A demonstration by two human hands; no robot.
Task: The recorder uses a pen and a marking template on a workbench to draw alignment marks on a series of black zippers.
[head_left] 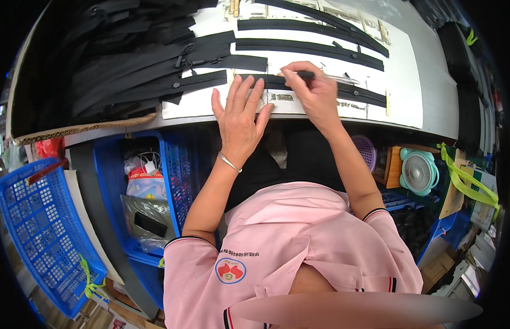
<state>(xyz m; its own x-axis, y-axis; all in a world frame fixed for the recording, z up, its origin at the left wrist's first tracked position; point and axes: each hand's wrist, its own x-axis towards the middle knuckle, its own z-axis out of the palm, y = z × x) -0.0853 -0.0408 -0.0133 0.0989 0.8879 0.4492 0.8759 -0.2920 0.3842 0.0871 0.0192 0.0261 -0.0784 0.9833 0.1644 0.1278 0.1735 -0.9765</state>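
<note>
A black zipper (370, 96) lies lengthwise on a white sheet (403, 71) near the table's front edge. My left hand (239, 123) rests flat on its left part, fingers spread and pressing down. My right hand (316, 101) grips a pen (307, 74) with a dark end and a clear barrel. Its fingertips are over the middle of the zipper; I cannot tell whether the pen's tip touches it. Farther back on the sheet, several similar black zippers (299, 45) lie in rows, with small pulls on them.
A large heap of black zippers (128, 60) fills the table's left side, over a cardboard edge (90, 129). Below stand a blue crate (101, 181) with bags and a phone (150, 225), and a blue basket (41, 219). To the right is a teal fan (419, 171).
</note>
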